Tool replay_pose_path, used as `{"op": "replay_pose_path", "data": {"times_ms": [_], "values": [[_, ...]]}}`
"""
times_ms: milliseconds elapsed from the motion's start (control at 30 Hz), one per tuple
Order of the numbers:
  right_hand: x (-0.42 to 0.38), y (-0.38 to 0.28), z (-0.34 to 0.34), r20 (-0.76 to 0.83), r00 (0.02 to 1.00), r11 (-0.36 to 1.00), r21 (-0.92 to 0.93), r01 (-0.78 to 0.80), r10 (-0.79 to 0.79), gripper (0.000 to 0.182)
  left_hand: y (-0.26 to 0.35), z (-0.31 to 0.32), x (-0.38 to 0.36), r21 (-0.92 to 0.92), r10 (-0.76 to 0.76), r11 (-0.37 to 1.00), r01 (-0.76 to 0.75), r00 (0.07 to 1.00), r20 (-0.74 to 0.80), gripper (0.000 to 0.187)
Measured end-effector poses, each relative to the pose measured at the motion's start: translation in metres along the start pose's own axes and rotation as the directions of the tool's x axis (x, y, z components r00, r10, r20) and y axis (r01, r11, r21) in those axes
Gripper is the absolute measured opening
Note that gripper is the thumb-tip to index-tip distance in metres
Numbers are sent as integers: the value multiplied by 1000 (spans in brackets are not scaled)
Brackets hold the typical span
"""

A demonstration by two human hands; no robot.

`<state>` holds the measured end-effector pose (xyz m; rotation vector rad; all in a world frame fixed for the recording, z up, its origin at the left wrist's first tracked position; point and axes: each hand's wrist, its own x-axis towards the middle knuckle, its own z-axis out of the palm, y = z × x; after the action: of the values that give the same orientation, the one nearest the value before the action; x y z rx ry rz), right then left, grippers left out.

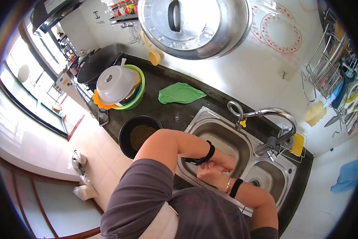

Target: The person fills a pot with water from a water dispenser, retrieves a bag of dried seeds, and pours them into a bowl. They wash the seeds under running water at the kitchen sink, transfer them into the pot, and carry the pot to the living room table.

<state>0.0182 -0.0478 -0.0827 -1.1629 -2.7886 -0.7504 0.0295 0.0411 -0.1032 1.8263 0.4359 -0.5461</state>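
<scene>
A white-lidded pot [116, 84] sits in a green basin [139, 93] at the left of the dark table [175, 115], with a black bowl [140, 135] of dark grains nearer the person and a green cloth [180, 93] lying flat further along. Both hands meet over the left basin of the steel sink [211, 127], below the curved faucet [266, 115]. The left hand [223, 161] and right hand [209, 172] press together, fingers curled close around each other; whether anything lies between them cannot be told. Rubbing hands well here likely means keeping them low over the basin so splashes stay inside. A yellow sponge [298, 144] rests at the right.
</scene>
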Motion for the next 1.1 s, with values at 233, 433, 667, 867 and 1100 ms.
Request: {"op": "replay_pose_path", "data": {"times_ms": [233,433,667,867,1100], "values": [[-7,-37,91,173,962,919,372,133,-210,20,-63,22,35,667,428,641,-380,898,100,17],[-3,-41,111,178,961,904,409,123,-212,19,-52,26,9,364,106,931,-18,969,-224,16],[-6,-41,117,180,965,909,404,103,-190,19,-75,38,23,400,32,913,74,967,-252,16],[-9,-41,121,181,969,910,408,80,-166,19,-78,43,27,458,-24,877,147,964,-264,21],[-13,-41,124,189,970,911,408,61,-150,19,-77,44,32,444,-15,885,138,963,-269,22]]}}
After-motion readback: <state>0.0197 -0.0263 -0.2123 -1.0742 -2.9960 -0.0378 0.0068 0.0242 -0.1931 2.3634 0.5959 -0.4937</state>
